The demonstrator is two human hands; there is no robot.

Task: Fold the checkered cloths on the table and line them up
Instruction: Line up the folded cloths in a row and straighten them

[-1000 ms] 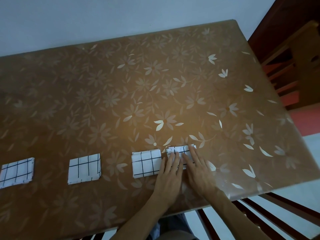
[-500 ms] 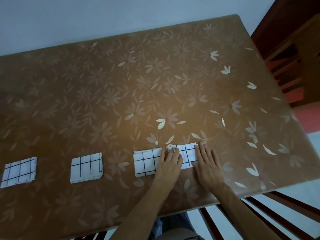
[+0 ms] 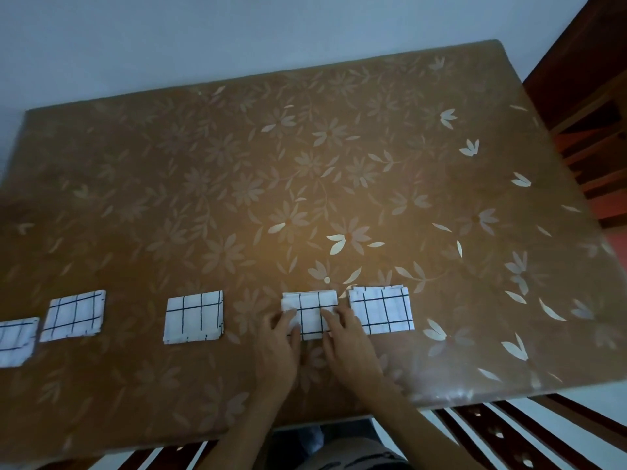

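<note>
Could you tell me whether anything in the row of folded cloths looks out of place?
The leftmost cloth sits nearer the person than the rest and almost touches the second cloth. The fourth cloth, under the left hand and right hand, looks rumpled at its far-left corner.

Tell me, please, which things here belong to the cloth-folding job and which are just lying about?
Job: far-left cloth, second cloth, third cloth, fourth cloth with the left hand and right hand on it, right-end cloth, the table.
Lying about: chair by the near edge; wooden furniture at right.
</note>
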